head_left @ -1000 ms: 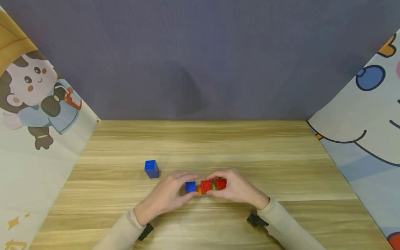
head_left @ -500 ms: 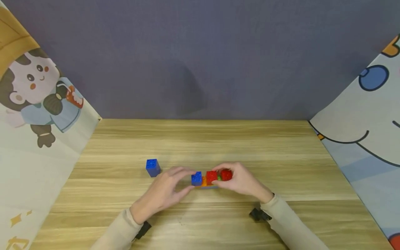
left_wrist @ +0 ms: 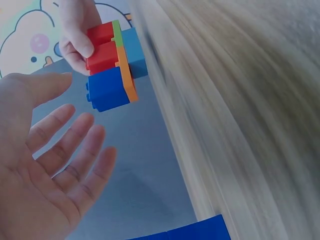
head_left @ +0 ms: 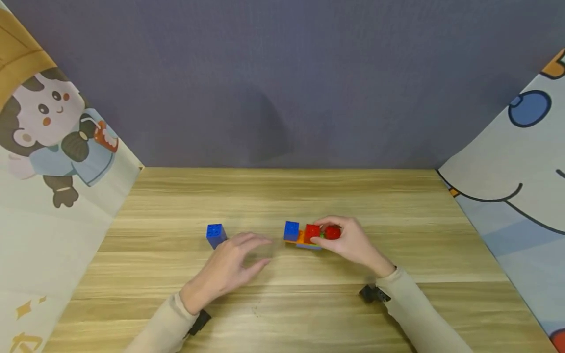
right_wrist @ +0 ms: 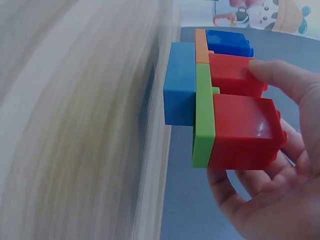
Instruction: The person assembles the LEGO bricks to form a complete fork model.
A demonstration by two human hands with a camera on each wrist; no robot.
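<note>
My right hand [head_left: 355,242] grips a toy brick assembly, its thumb and fingers pinching the middle red brick [head_left: 311,232]. Beside that sit a second red brick [right_wrist: 245,131] and a blue brick [head_left: 291,230]. These stand on a thin orange brick [right_wrist: 201,47] and a thin green brick [right_wrist: 203,115], joined end to end over a lighter blue brick [right_wrist: 180,82]. In the left wrist view the assembly is close over the wooden tabletop. My left hand [head_left: 225,272] holds nothing, fingers spread and relaxed, apart from the assembly on its left.
A tall blue block [head_left: 216,236] with studs on top stands on the wooden table [head_left: 282,196], just behind my left hand. A dark grey panel [head_left: 282,88] rises at the table's far edge. Cartoon-printed panels [head_left: 66,132] flank both sides.
The assembly has moved right and farther from me in my right hand. My left hand has come away from the blue brick and drawn slightly back to the left.
</note>
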